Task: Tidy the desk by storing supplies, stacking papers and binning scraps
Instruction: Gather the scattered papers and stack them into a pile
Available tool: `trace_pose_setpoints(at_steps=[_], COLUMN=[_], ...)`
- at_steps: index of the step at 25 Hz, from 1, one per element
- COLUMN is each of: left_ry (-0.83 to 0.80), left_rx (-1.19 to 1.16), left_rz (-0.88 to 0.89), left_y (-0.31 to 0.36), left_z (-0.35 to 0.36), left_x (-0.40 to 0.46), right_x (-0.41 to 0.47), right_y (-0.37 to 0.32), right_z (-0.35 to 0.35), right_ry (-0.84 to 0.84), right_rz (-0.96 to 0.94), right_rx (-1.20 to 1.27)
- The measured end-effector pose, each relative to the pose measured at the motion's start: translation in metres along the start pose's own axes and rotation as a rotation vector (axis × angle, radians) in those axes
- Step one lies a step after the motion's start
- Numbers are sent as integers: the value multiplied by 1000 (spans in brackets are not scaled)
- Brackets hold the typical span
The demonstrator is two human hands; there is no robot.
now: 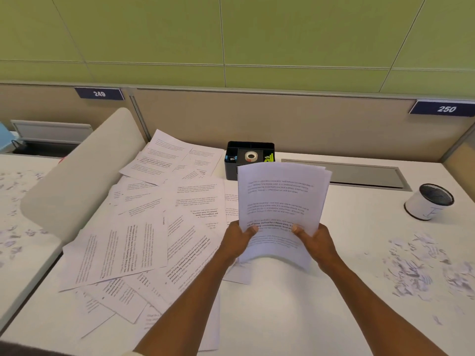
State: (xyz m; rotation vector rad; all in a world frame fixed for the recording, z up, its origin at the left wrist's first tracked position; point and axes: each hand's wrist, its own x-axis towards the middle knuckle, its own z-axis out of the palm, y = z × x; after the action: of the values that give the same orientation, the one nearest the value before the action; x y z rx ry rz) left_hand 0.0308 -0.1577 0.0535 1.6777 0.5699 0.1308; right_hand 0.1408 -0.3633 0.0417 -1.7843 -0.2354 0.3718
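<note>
A stack of printed papers [280,199] stands nearly upright above the white desk [295,317], its lower edge curling just over the surface. My left hand [237,240] grips its lower left edge and my right hand [314,244] grips its lower right edge, thumbs on the front page. Several loose printed sheets [154,227] lie scattered and overlapping across the left half of the desk. Torn paper scraps [421,268] are strewn over the right side. Behind the stack sits a black organiser [232,167] holding a tape roll [251,156] and small blue and green supplies.
A mesh cup wrapped in white paper [428,201] stands at the right. A grey cable hatch [359,174] is set into the desk's rear. A rounded beige divider [77,176] separates the neighbouring desk, where more scraps [15,227] lie. Partition panels close the back.
</note>
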Motion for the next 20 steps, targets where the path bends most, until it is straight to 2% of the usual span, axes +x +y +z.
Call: trace_pose_setpoints(at_steps=[2,5,16,18,20], left_ry=[-9,-56,64,195,436], left_rx=[-19,91,124,203,362], left_rz=[-19,-78,-53,-55,-139], left_y=[-3,-15,-19,-25,-42], left_z=[-9,-16,-83,-102,-123], left_x=[0,-3,-6,-8,-10], right_x=[1,1,18,21,23], right_y=[-1,7,-22,-25,-27], right_z=[6,17,76,90,100], right_ry=[-27,-47,-102,-117,-132], right_rz=[-3,19,30,55,69], right_rx=[-12,-97,-70,-44,-20])
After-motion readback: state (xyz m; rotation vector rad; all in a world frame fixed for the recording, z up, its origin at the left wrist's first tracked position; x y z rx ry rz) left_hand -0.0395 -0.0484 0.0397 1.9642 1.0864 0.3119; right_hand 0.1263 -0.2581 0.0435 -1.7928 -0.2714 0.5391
